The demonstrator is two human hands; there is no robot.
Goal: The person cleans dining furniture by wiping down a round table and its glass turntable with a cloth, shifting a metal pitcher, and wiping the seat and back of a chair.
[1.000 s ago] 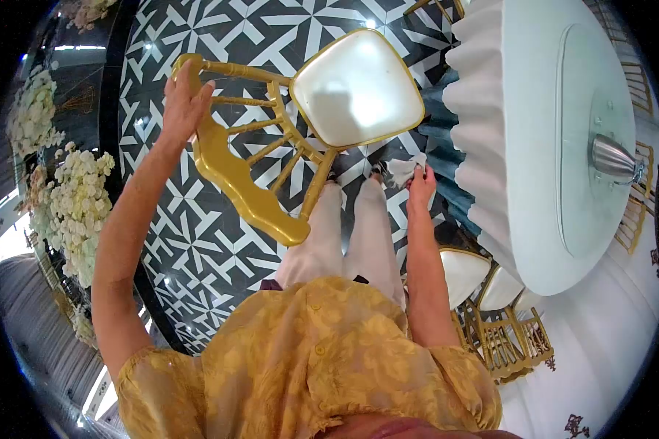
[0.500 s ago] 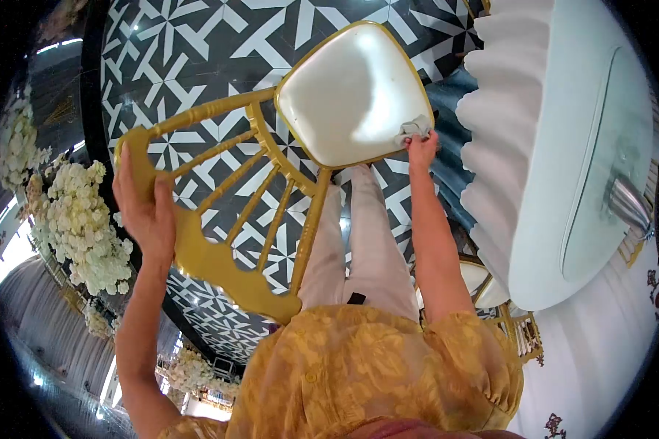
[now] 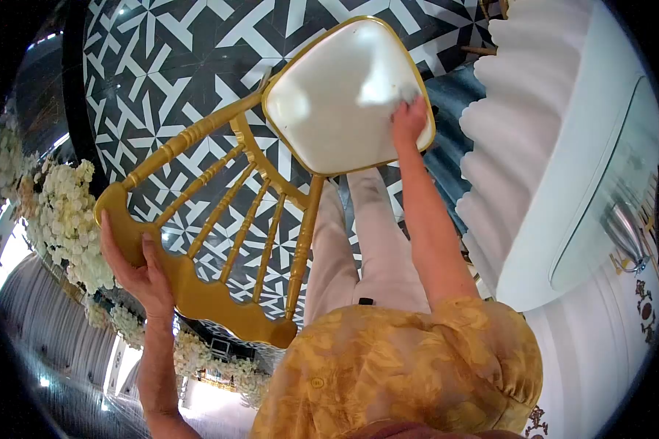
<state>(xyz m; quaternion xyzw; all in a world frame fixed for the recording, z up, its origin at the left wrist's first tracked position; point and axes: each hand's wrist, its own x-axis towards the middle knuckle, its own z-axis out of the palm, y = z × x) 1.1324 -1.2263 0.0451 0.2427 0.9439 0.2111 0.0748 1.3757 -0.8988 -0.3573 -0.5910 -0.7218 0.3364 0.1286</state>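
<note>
A gold chair (image 3: 231, 311) with a spindled back stands in front of me, its back toward me. My left hand (image 3: 140, 274) grips the top rail of the chair back near its left end, thumb on one side and fingers along the other. On the glossy white seat (image 3: 329, 110), my right hand (image 3: 408, 123) presses down near the right edge, its fingers bent and slightly blurred. The grey cloth seen in that hand half a second ago is now mostly hidden beneath the fingers.
To the right is a table with a ruffled white cloth (image 3: 512, 110), a glass top (image 3: 608, 197) and a shiny metal vessel (image 3: 626, 230). White flowers (image 3: 69, 219) line the left side. The floor (image 3: 190, 66) has a black-and-white pattern.
My right hand has slid up and a little left across the seat, away from its front right corner. The left hand still holds the rail; the whole view has shifted slightly.
</note>
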